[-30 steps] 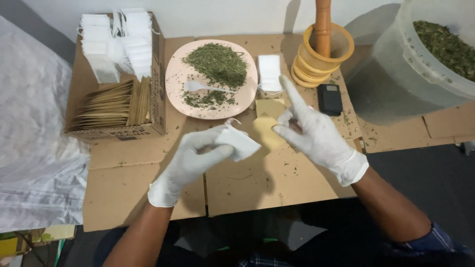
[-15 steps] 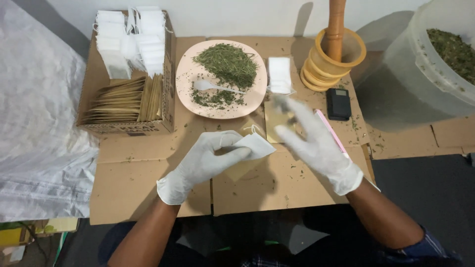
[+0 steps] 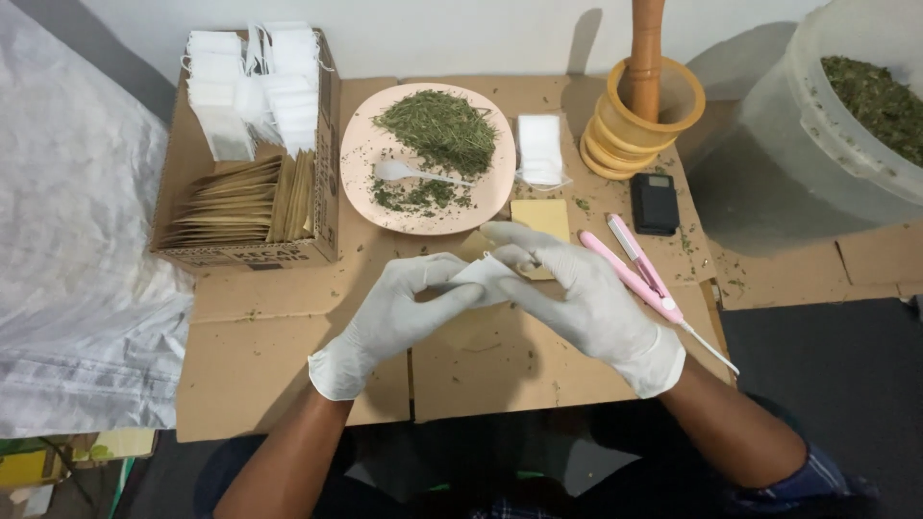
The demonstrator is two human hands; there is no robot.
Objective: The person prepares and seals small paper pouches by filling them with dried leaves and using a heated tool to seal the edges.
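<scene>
- Holding a small white paper sachet point(image 3: 478, 274) between both gloved hands, above the middle of the flat brown cardboard work surface point(image 3: 288, 384).
- Left hand in a white glove point(image 3: 389, 322) is pinching the sachet's left edge — thumb and fingertips are closing narrowly on the paper.
- Right hand in a white glove point(image 3: 586, 303) is gripping the sachet's right side; its fingers are curling over the top, so how much paper they cover cannot be told.
- The sachet itself is sitting just in front of the round pale pink plate point(image 3: 361, 183), near but apart from its rim.
- The plate is carrying a heap of dried green herb point(image 3: 437, 130) and a white plastic spoon point(image 3: 404, 173) lying across a smaller scatter of herb.
- A flat tan paper envelope point(image 3: 543, 216) is lying just behind the right hand's fingers, partly hidden by them.
- A stack of white sachets point(image 3: 539, 149) is resting to the right of the plate.
- A pink handheld sealing tool point(image 3: 635, 269) is lying diagonally just beside the right hand — a small black pocket scale point(image 3: 654, 203) is sitting behind it.
- A yellow wooden mortar point(image 3: 615, 135) with an upright wooden pestle point(image 3: 646, 53) is standing at the back.
- An open cardboard box point(image 3: 327, 144) on the left is holding tan envelopes and white sachets.
- A translucent plastic tub of dried herb point(image 3: 817, 144) is standing at far right.
</scene>
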